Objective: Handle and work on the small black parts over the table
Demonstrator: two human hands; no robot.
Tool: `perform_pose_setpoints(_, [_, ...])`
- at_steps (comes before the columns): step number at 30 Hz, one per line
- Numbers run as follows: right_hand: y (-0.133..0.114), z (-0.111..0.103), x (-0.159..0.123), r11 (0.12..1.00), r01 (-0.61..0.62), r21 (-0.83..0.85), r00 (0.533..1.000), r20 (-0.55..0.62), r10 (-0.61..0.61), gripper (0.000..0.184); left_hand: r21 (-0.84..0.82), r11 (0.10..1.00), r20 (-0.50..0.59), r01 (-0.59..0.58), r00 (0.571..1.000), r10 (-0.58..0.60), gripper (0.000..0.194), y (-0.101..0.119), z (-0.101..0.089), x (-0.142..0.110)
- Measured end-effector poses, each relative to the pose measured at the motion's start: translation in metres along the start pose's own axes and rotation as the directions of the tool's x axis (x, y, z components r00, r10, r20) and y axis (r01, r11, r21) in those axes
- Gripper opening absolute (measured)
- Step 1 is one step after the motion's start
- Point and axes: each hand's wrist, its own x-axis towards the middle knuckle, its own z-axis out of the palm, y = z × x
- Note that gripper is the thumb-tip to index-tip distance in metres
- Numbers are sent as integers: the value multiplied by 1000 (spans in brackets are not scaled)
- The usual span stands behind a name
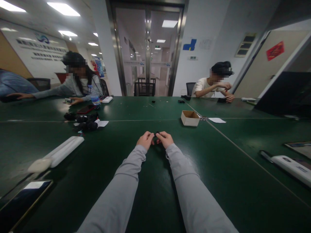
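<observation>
- Both your forearms, in grey sleeves (122,184), reach forward over the green worktop (154,200) and slant inward, so your hands nearly meet ahead of you.
- Your left hand (145,140) has its back turned up and its thumb and fingers drawn together, the tips pointing in toward your other hand; you cannot tell from here whether they grip anything.
- Your right hand (165,139) mirrors it from the other side, fingers curled, with thumb and forefinger pinching a small dark piece (157,133).
- Both your wrists are gently bent, and the sleeve cloth bunches just behind them.
- Beyond your right hand, well apart from it, an open-topped box (190,122) sits upright on the worktop, pale outside and brown inside; you can see its inner walls, but whatever may lie on its floor is hidden.
- Farther off to your left, a clear plastic bottle (94,97) stands upright near a co-worker's arm; you cannot make out how full it is.
- The small dark piece is between your two hands, just over the worktop and close to the middle of your view.
- It looks black or nearly so, and your fingertips cover most of it; its full shape is too small and too hidden to tell.
</observation>
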Motion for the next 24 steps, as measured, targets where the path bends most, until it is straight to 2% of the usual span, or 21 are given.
perform_pose_setpoints(2, [1, 0, 0, 1000, -3, -10, 1000, 3, 3, 37, 27, 1000, 1, -1, 1000, 1, 29, 0, 0, 0])
perform_pose_setpoints(7, [3, 1, 1, 1000, 14, -21, 1000, 16, -14, 32, 82, 996, -1, 43, 999, -43, 43, 1, -1, 0])
perform_pose_setpoints(12, [3, 0, 1, 1000, -1, -18, 1000, 0, 1, 29, 56, 998, 6, 7, 1000, -7, 25, 0, -1, 0])
perform_pose_setpoints(17, [4, 0, 1, 1000, 19, -23, 1000, 16, -19, 30, 83, 996, -19, 42, 999, -40, 40, -1, 1, 0])
perform_pose_setpoints(22, [6, -1, 2, 1000, 17, -19, 1000, 22, -17, 31, 52, 999, 15, -11, 1000, 10, 28, -1, 0, 0])
perform_pose_setpoints(24, [6, -1, 2, 1000, 14, -24, 999, 32, -13, 29, 73, 997, 21, -11, 1000, 10, 31, -2, 0, 1])
